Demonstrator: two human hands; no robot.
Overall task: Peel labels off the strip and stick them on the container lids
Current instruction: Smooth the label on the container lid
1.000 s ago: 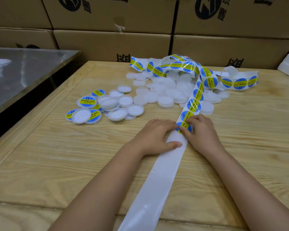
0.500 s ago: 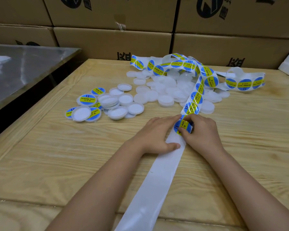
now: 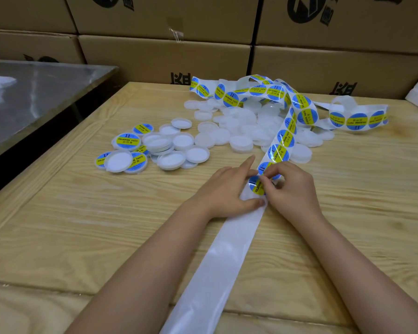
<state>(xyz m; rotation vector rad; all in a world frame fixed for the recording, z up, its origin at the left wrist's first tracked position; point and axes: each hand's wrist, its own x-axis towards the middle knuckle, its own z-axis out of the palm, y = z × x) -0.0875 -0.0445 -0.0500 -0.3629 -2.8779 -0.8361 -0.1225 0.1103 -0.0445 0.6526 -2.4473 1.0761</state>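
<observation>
Since a moment ago, the round blue and yellow label [image 3: 257, 185] has come up more from the strip [image 3: 227, 256], and the pointing finger of the left hand [image 3: 229, 189] has lifted and now sticks out straight. The right hand [image 3: 292, 186] pinches the edge of the label between its thumb and fingertips. The left hand lies flat, and its thumb presses the bare white part of the strip down on the table [image 3: 82, 225]. All of this is near the middle of the table. The strip is long. It runs from the near edge, between the two arms, up to the hands, then on toward the far right corner, where it loops and twists with many labels on it. The plain white lids [image 3: 241, 141] lie in a heap past the hands, toward the far edge. One plain lid [image 3: 301, 153] sits just beside the strip, a little past the right hand, so I think the right hand is the closer one to carry the label there. The lids with labels on [image 3: 127, 141] sit in a small bunch toward the left edge. Brown cardboard boxes [image 3: 164, 61] stand behind the far edge. The fingers hide how much of the label is stuck down. The near end of the strip is cut off at the bottom of the view.
</observation>
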